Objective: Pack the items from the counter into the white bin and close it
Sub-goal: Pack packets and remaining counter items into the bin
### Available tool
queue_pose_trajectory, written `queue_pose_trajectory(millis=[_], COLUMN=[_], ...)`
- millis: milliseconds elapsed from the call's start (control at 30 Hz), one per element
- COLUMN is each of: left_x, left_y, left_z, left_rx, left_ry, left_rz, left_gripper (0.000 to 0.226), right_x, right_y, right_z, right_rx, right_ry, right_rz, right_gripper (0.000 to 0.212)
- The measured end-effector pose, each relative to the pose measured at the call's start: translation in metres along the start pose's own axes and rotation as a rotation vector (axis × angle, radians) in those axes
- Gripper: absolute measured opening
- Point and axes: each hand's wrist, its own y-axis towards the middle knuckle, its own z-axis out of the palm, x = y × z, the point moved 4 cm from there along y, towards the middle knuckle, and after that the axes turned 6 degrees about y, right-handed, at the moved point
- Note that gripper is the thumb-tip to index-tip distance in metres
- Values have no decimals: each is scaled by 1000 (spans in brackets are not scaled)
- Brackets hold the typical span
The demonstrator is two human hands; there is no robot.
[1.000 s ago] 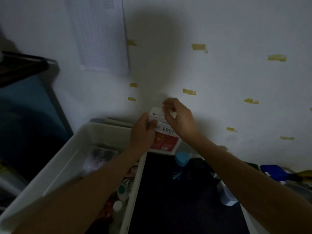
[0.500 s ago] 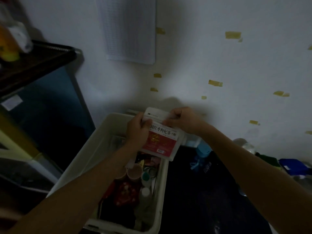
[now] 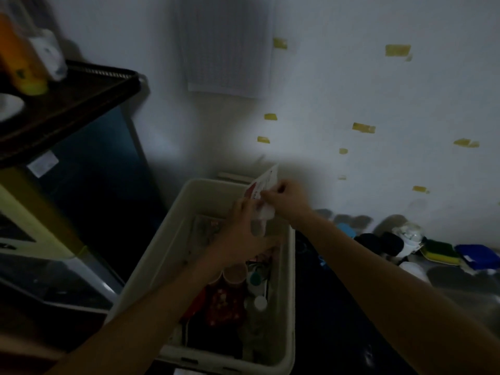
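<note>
At the far left a dark shelf is carrying an orange bottle, well apart from the work. Next to it the white bin is standing open, with no lid in view and its near half already filling with small bottles and red packs.

The left hand is reaching over the bin's far end, its back turned to the camera. It is meeting the lower end of the red-and-white packet, but blur is hiding its fingers, so I cannot tell whether they are curling round it.

The packet is hanging in the air above the bin's far right corner. It is tilting, with its long axis running from lower left up to the right, towards the wall. The right hand is pinching it from the right, near the middle.

The free space in the bin is lying below and to the left of both hands, so the left hand is probably the nearer guide for the drop.

Further right, a sponge and a blue box are waiting on the dark bench, so packing is likely unfinished.
</note>
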Motion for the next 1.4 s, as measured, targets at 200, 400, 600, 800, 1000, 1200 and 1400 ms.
queue_pose_trajectory(millis=[200, 400, 600, 800, 1000, 1200, 1400], left_x=[16, 37, 59, 66, 85, 113, 126], left_y=[0, 1, 14, 22, 23, 13, 30], left_z=[-15, -24, -31, -34, -27, 5, 12], left_rx=[-235, -213, -164, -94, -72, 237, 384], left_ry=[-99, -241, -366, -398, -156, -1006, -1279], left_rz=[16, -81, -218, -178, -406, -1040, -1036], left_gripper=[19, 24, 24, 22, 20, 72, 63], right_x=[-6, -11, -7, -12, -31, -42, -52], right_y=[-12, -20, -10, -6, -5, -6, -11], right_z=[29, 44, 27, 39, 54, 64, 73], right_rx=[79, 116, -51, 155, 65, 105, 270], right_ry=[426, 577, -55, -697, -813, -883, -926], right_rz=[340, 341, -142, -317, -297, -442, -577], right_gripper=[18, 17, 42, 26, 16, 9, 8])
